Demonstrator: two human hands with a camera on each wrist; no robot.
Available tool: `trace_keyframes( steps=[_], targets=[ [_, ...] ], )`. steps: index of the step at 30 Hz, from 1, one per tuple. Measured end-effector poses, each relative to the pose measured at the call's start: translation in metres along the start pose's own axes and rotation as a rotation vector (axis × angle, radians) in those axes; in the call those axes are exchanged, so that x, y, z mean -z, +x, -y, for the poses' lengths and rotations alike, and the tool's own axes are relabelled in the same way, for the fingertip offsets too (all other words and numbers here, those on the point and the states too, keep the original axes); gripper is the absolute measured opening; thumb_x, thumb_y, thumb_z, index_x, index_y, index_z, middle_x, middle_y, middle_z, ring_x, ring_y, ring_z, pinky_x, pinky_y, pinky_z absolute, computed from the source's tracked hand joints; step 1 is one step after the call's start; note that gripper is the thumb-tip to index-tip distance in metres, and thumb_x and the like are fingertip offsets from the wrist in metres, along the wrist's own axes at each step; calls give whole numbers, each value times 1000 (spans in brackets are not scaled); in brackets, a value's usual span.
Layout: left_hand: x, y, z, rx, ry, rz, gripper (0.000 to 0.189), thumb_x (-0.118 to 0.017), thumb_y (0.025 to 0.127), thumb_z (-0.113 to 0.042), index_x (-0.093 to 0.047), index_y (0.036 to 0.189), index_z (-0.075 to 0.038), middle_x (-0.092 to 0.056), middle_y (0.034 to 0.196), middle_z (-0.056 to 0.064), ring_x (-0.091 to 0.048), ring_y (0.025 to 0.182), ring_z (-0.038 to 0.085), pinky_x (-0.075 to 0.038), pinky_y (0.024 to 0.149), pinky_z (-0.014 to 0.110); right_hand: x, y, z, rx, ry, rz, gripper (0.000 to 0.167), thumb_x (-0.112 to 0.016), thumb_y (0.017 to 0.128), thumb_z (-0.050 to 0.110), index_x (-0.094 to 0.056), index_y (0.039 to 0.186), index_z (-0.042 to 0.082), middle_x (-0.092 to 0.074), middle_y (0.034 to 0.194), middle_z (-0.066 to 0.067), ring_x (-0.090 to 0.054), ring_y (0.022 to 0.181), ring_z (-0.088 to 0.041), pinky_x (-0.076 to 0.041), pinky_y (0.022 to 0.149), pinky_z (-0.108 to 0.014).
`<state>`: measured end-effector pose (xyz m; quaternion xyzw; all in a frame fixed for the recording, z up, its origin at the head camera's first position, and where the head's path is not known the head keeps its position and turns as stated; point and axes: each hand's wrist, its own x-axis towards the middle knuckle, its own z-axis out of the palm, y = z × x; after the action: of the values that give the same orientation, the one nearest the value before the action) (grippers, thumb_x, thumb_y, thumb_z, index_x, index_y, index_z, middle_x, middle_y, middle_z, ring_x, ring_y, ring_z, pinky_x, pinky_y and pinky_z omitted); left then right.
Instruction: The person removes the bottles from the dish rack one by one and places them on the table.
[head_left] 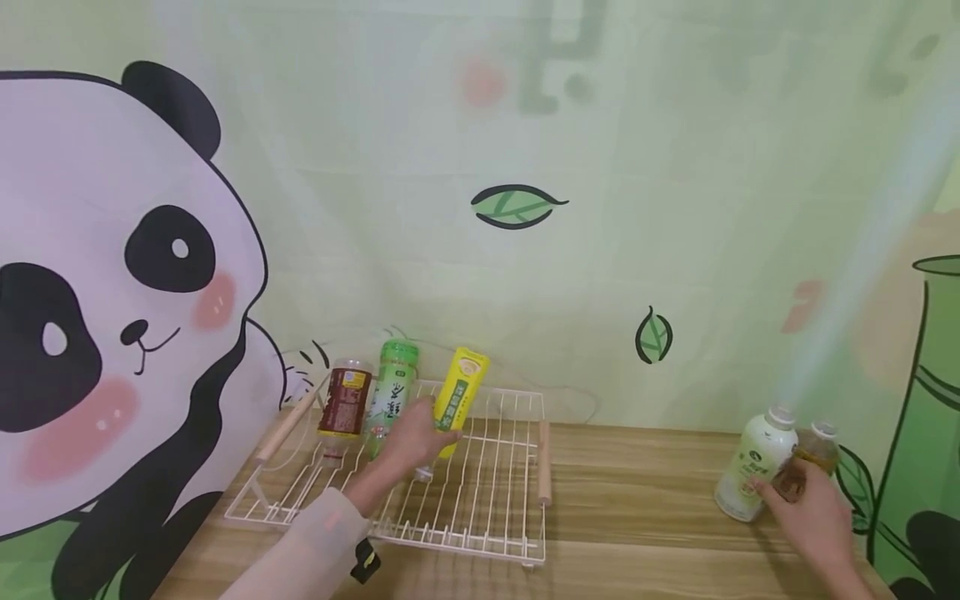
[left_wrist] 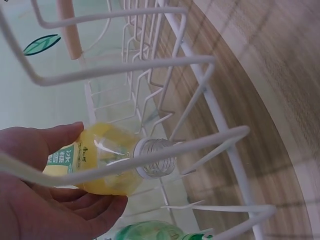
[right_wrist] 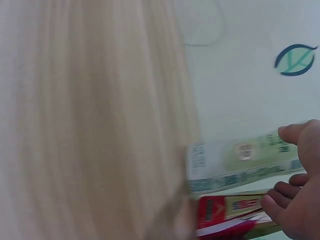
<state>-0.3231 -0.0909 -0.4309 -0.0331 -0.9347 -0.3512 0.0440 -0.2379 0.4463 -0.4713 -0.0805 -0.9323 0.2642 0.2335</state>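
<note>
My left hand [head_left: 416, 433] grips a yellow bottle [head_left: 461, 396], upside down over the white wire rack [head_left: 502, 546]. In the left wrist view its uncapped clear neck [left_wrist: 156, 157] sits among the wires. Left of it in the rack, a green bottle [head_left: 393, 383] and a dark-red-labelled bottle [head_left: 347, 404] lean inverted. At the far right, my right hand [head_left: 813, 517] holds a white-and-green bottle [head_left: 750, 475], thumb on one side and fingers on the other. Close beside it stands a bottle of brown drink [head_left: 821, 446], partly hidden by the hand; its red label [right_wrist: 215, 212] shows in the right wrist view.
The rack has wooden handles [head_left: 545, 462] at its sides and stands on a wood-grain table [head_left: 630, 500]. A green cloth [head_left: 600, 275] printed with a panda and leaves hangs behind. A small black object [head_left: 366, 560] shows below the left sleeve.
</note>
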Motion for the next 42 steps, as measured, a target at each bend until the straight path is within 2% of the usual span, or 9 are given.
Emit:
trace_keyframes(
  steps=[3,5,10,14,18,25,32,38,42],
  targets=[
    [3,-3,-1,-23,-2,5,55,-88,88,-23,-61,129,3,-68,99,11,-66,79,22,-59,64,34,12,2,11,5,5,-40,66,-70,103,36,-52,134,-19,-59,121,-41,-59,103,-53,-49,78,-64],
    [5,-5,-2,-44,-13,8,56,-89,87,-23,-62,130,2,-69,100,11,-66,80,22,-60,64,34,22,3,19,2,13,-61,72,-68,104,37,-46,140,-21,-51,131,-45,-52,116,-60,-44,88,-73],
    [12,-12,-4,-105,-8,11,65,-91,85,-24,-61,136,1,-71,106,12,-67,82,21,-61,67,34,41,6,45,32,27,-161,77,-68,104,37,-39,150,-18,-46,141,-45,-42,129,-62,-35,101,-77],
    [18,-19,-10,-176,45,3,73,-92,84,-27,-58,142,1,-71,113,13,-69,89,22,-63,74,38,48,5,73,141,37,-254,75,-75,100,33,-43,150,-13,-47,142,-42,-41,133,-60,-34,105,-77],
    [18,-26,-15,-258,148,-31,77,-92,84,-33,-56,146,-3,-69,120,11,-68,100,23,-62,83,41,50,2,106,297,92,-283,72,-82,93,24,-49,147,-10,-51,140,-39,-44,130,-59,-36,102,-77],
    [17,-39,-30,-393,259,-61,79,-93,82,-30,-56,147,-5,-67,125,9,-67,106,24,-62,87,40,38,-3,152,480,116,-214,75,-88,88,21,-52,147,-7,-54,140,-33,-48,128,-55,-42,94,-75],
    [22,-53,-41,-459,323,-50,79,-95,81,-30,-58,147,-10,-68,129,5,-64,112,21,-60,92,35,19,-7,184,620,159,-113,80,-92,83,18,-52,149,-4,-55,142,-28,-49,131,-51,-45,96,-70],
    [25,-60,-43,-537,373,-63,79,-96,79,-31,-59,146,-11,-65,133,3,-60,113,20,-58,97,36,6,-10,212,711,110,-55,82,-94,79,20,-54,148,-2,-56,144,-24,-53,131,-46,-49,99,-67],
    [28,-62,-45,-565,400,-77,81,-97,77,-32,-60,145,-11,-65,133,3,-59,115,21,-57,99,37,0,-9,231,771,91,31,85,-94,82,25,-51,151,-1,-53,148,-22,-52,133,-44,-50,102,-66]
  ],
)
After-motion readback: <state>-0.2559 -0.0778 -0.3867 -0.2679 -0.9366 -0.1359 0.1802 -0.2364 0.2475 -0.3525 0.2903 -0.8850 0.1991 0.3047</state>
